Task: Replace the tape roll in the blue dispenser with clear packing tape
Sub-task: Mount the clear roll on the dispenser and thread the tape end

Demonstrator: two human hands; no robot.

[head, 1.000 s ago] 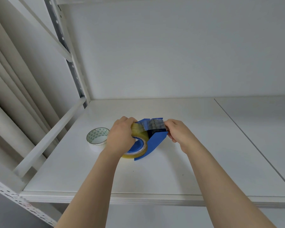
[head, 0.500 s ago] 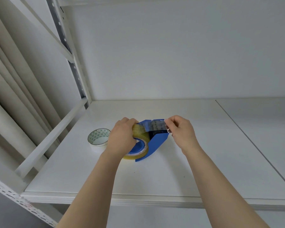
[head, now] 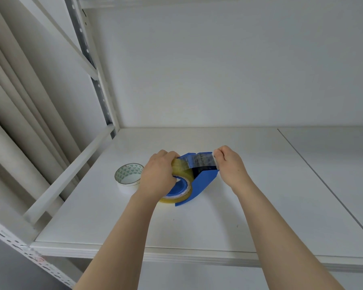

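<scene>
Yellowish clear tape roll [head: 179, 194] in blue dispenser [head: 199, 183], left hand [head: 159, 176] fingers gripping roll, right hand [head: 228, 164] fingers pinching the pulled-out strip [head: 199, 162] — taut

both bare forearms outstretched, left hand [head: 159, 176] curled in a grip, right hand [head: 231, 164] pinching

The blue dispenser [head: 201, 182] stands near the middle of the white shelf [head: 239, 216]. The yellowish clear tape roll [head: 181, 193] sits in it, with a strip [head: 197, 163] stretched across the top.
</scene>
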